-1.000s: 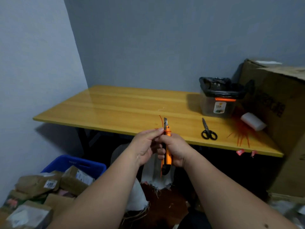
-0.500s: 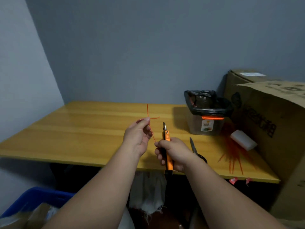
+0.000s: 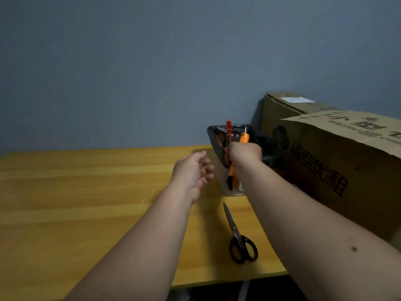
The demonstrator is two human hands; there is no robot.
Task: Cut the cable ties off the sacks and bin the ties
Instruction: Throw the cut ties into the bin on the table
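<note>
My right hand (image 3: pixel 245 157) grips the orange utility knife (image 3: pixel 233 177) and also holds a red cable tie (image 3: pixel 228 129), whose end sticks up above the fist. The fist is over the mouth of the clear bin with a black liner (image 3: pixel 213 140) at the back of the wooden table (image 3: pixel 86 203). To the left of the bin my left hand (image 3: pixel 193 172) hovers above the table, fingers relaxed and holding nothing. No sack is in view.
Black-handled scissors (image 3: pixel 240 242) lie shut on the table near its front edge, below my right forearm. A large cardboard box (image 3: pixel 325 166) stands against the table's right side, close behind the bin. A grey wall rises behind.
The red tie has passed from my left hand to my right, which moved with the knife up to the bin. My left hand has let go. The view rose, hiding the sacks.
</note>
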